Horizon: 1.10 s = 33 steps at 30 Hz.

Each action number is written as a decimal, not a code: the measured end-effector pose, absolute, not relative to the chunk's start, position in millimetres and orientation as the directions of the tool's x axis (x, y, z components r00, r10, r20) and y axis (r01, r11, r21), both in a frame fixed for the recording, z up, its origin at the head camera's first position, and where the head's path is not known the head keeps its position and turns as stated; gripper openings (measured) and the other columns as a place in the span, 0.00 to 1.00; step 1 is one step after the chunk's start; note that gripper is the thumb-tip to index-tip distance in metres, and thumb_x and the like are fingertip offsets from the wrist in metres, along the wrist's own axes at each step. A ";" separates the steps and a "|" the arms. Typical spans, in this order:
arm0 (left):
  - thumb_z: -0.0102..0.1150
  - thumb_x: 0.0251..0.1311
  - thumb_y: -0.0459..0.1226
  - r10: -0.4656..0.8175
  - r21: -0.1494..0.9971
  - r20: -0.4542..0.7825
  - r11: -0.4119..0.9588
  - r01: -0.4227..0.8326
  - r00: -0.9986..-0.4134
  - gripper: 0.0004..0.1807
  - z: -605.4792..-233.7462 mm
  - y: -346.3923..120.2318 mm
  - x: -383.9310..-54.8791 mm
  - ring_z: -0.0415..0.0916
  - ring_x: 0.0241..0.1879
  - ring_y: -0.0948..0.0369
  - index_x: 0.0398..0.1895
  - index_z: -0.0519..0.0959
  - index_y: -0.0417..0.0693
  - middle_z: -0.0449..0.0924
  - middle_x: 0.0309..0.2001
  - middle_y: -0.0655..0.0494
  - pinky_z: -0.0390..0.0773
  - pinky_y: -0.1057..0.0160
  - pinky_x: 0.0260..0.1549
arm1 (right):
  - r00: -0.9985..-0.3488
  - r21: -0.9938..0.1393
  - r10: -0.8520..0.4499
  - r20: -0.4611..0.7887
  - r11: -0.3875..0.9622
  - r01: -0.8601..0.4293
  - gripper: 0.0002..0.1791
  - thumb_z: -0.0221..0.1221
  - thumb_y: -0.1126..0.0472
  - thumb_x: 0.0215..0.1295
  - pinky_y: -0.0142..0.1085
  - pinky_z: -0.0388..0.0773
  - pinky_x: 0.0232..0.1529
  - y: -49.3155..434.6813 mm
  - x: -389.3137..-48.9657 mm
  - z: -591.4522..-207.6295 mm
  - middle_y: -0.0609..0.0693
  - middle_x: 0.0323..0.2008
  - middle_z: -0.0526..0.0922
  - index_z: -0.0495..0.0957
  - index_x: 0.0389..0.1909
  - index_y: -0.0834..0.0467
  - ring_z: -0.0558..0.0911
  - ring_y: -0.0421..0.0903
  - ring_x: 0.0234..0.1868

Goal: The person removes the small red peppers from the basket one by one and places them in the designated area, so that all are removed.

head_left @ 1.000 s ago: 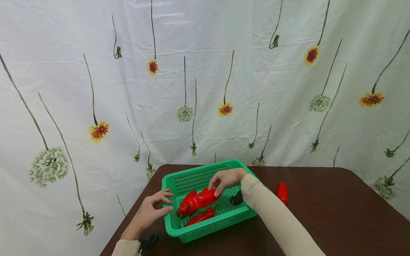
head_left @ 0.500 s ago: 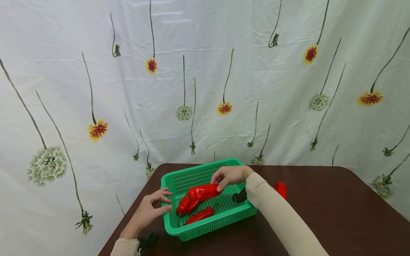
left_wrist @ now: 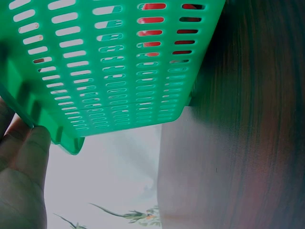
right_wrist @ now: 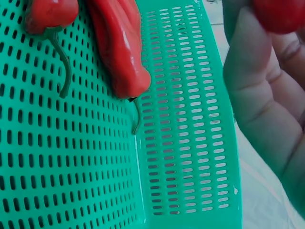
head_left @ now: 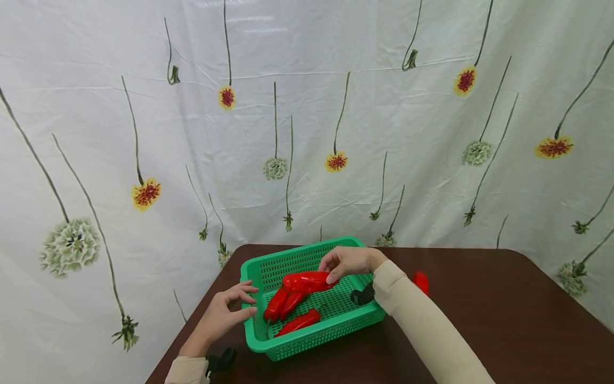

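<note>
My right hand (head_left: 352,260) pinches one end of a glossy red pepper (head_left: 307,281) above the green basket (head_left: 307,351). In the right wrist view, part of this held pepper (right_wrist: 281,14) shows by the thumb and fingers. Below it in the basket lie more red peppers: one by the left wall (head_left: 275,305), another partly under the held one (head_left: 291,306), and a third along the front wall (head_left: 301,322). Green stems show on two peppers in the right wrist view. At the basket's left rim, my left hand (head_left: 225,314) rests with fingers spread and loosely bent.
Another red pepper (head_left: 420,281) lies on the dark brown table (head_left: 494,309) right of the basket, partly behind my right sleeve (head_left: 427,325). Dark camera mounts sit at both wrists. A white flowered cloth (head_left: 307,133) hangs behind the table.
My right hand has moved slightly right and up with the pepper, whose body has swung from slanted to nearly level. More of the peppers underneath shows. The left hand stays at the rim.
</note>
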State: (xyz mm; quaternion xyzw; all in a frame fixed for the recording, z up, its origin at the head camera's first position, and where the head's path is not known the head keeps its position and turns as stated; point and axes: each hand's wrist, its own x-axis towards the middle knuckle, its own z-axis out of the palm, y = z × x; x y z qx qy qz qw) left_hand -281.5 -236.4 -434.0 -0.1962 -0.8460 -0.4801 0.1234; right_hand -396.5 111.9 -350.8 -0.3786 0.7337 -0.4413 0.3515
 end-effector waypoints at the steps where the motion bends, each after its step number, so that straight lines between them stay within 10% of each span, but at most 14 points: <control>1: 0.69 0.58 0.33 0.214 0.763 0.398 0.463 0.452 -0.892 0.04 -434.0 -236.5 -281.4 0.68 0.69 0.58 0.35 0.85 0.43 0.83 0.57 0.46 0.70 0.71 0.59 | -0.474 -0.917 -0.862 -0.178 0.321 -0.239 0.10 0.60 0.71 0.66 0.37 0.81 0.43 112.7 -395.5 -350.1 0.47 0.36 0.87 0.81 0.47 0.67 0.82 0.42 0.38; 27: 0.69 0.59 0.33 0.224 0.774 0.409 0.428 0.466 -0.885 0.04 -436.4 -235.9 -280.8 0.64 0.64 0.79 0.35 0.85 0.41 0.82 0.57 0.42 0.70 0.73 0.58 | -0.721 -0.975 -0.683 -0.120 0.218 -0.045 0.10 0.61 0.68 0.68 0.40 0.82 0.44 133.4 -368.7 -340.0 0.52 0.46 0.84 0.79 0.49 0.64 0.83 0.47 0.44; 33: 0.69 0.58 0.32 0.216 0.766 0.408 0.447 0.461 -0.887 0.04 -434.7 -236.2 -282.3 0.67 0.68 0.68 0.35 0.85 0.41 0.82 0.57 0.42 0.70 0.73 0.58 | -0.744 -0.982 -0.663 -0.083 0.181 -0.051 0.08 0.60 0.68 0.69 0.39 0.82 0.44 141.6 -363.8 -336.9 0.51 0.44 0.84 0.79 0.47 0.63 0.83 0.46 0.42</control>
